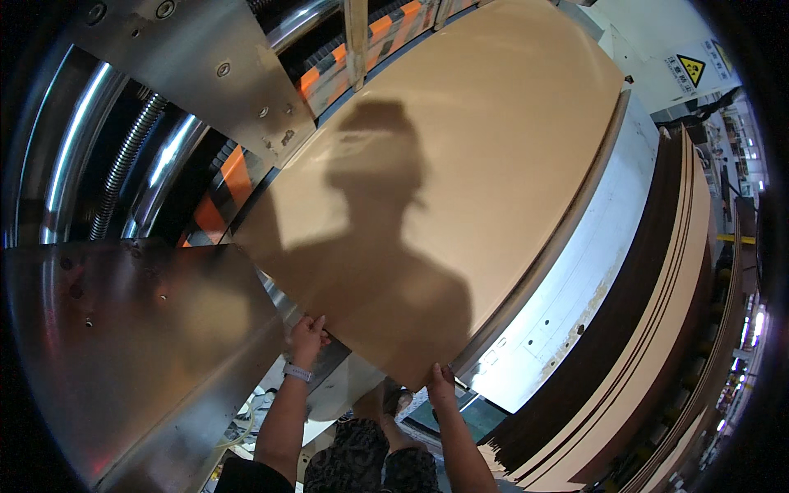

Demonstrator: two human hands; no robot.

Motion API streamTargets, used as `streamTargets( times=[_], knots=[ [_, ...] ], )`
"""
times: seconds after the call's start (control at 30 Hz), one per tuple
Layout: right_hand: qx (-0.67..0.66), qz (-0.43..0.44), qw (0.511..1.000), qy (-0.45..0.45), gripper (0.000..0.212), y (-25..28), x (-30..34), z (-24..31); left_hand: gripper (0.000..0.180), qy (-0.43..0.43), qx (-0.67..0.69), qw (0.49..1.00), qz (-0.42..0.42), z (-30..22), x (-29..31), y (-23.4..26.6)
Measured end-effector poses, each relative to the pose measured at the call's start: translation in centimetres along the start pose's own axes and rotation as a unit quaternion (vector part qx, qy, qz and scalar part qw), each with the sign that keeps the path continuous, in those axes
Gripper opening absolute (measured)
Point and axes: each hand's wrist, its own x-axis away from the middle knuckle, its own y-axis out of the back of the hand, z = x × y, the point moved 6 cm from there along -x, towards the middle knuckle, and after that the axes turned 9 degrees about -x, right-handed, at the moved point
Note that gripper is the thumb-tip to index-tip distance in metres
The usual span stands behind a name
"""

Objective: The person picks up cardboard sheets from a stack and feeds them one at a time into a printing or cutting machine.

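A large smooth tan sheet, which looks like board, stretches from just in front of me to the far side, with my shadow falling on it. My left hand is closed at the left part of its near edge, thumb and forefinger at the rim; a pale wristband circles that wrist. At the near right corner my right hand pinches the sheet, thumb on top and the other fingers hidden below. The sheet's near end reaches out over the gap in front of my legs.
Left are bare metal plates, shiny rollers and a threaded rod. Orange-and-black striped guards border the sheet. Right lie a pale metal beam and stacked brown and tan sheets. A warning label marks the white housing.
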Motion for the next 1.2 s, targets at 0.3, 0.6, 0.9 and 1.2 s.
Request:
streamTargets(
  times=[0.3,0.6,0.9,1.2],
  knots=[
    [-0.015,0.032,0.999,-0.004,0.04,0.6,-0.3,-0.4,0.035,-0.015,-0.148,0.989,-0.022,-2.9,1.2,0.1],
    [0.002,0.071,0.995,-0.063,0.032,5.2,2.1,-1.4,0.034,-0.083,-0.095,0.991,-0.04,-1.7,2.0,-0.3],
    [-0.085,0.051,0.991,-0.093,0.031,9.9,4.7,-6.1,0.029,-0.039,0.139,0.987,0.07,1.4,4.7,-4.8],
    [0.129,0.09,0.987,0.018,0.042,3.1,3.4,2.0,0.045,-0.268,-0.425,0.795,-0.34,-1.5,1.8,4.0]
  ],
)
